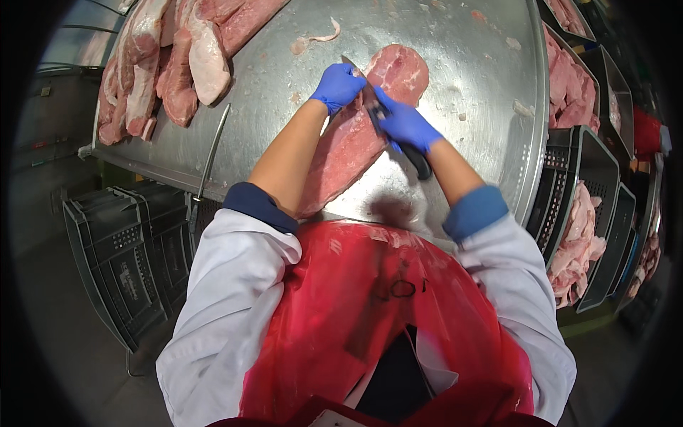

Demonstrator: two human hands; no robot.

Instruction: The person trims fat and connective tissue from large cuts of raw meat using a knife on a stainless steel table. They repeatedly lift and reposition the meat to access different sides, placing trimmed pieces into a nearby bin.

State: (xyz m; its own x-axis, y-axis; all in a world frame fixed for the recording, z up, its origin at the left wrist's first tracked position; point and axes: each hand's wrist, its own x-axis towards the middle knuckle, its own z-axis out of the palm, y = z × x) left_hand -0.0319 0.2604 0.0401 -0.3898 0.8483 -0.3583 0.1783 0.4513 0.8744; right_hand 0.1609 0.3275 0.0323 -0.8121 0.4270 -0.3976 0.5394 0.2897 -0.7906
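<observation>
A long, pale pink boneless piece of meat, probably pork loin, lies slantwise on the metal table, its near end at the front edge. My right hand, in a blue glove, is closed round the black handle of a knife. The blade runs forward and left across the upper part of the meat, its tip just beyond my other hand. My left hand, also gloved in blue, pinches the meat's left edge close beside the blade. Its fingertips are partly hidden.
Several large meat pieces are heaped at the far left. A sharpening steel lies over the table's left front edge, above stacked dark crates. More crates with meat and trimmings line the right side. Fat scraps dot the table.
</observation>
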